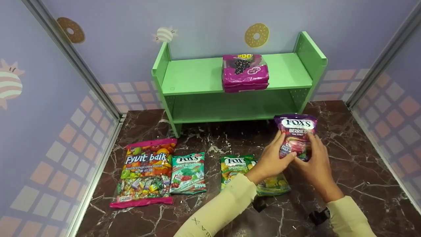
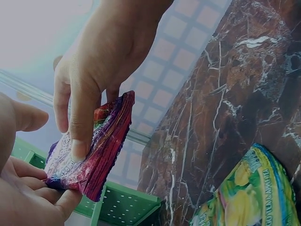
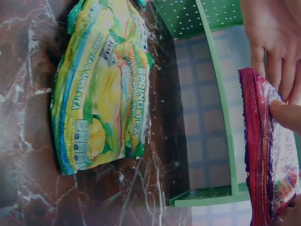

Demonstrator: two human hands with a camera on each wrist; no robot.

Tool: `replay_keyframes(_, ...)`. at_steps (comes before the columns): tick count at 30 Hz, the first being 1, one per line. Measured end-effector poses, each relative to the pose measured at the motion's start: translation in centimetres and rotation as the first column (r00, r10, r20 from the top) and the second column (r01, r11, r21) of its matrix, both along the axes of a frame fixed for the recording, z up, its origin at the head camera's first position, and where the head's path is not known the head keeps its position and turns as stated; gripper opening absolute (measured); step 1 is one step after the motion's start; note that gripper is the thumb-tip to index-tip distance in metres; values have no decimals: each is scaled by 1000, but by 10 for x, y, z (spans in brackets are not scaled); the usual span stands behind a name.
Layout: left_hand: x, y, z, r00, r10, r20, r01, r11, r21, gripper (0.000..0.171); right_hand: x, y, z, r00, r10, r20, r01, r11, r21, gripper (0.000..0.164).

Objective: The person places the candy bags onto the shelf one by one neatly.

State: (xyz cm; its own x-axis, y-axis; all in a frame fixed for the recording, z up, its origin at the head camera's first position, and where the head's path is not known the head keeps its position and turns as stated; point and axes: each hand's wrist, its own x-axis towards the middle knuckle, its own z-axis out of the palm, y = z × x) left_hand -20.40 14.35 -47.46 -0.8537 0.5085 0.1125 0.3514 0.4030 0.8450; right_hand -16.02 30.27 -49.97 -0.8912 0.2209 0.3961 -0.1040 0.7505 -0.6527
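A purple Fox's Berries candy bag [image 1: 297, 123] is held upright in front of the shelf's right end, its printed front facing the head camera. My left hand [image 1: 273, 160] grips its left side, thumb across the lower front. On the opposite side my right hand [image 1: 315, 162] holds the bag, and both thumbs come close together near its bottom. The left wrist view shows the crimped end of the berries bag [image 2: 106, 146] between the two hands. From the right wrist, the same bag [image 3: 265, 141] appears edge-on at the right.
A green two-tier shelf [image 1: 194, 75] stands at the back with a magenta grape-picture pack [image 1: 245, 77] on top. On the dark marble surface lie a Fyvit baik bag [image 1: 144, 171], a mint Fox's bag [image 1: 188, 172] and green-yellow Spring Tea bags [image 1: 232, 169]. Patterned walls enclose both sides.
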Motion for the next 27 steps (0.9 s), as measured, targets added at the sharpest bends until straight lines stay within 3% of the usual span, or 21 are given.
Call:
replay_keyframes(18,-8,-7,20,1000,-9,1,9,999,36,74,-12,-3,18,996,22,-86,-20,999,25,91)
replay_keyframes(27,-11,-8,29,1000,-7,-28,9,998,55,73,-14,-2,28,998,41,-48,-39,998,51,97)
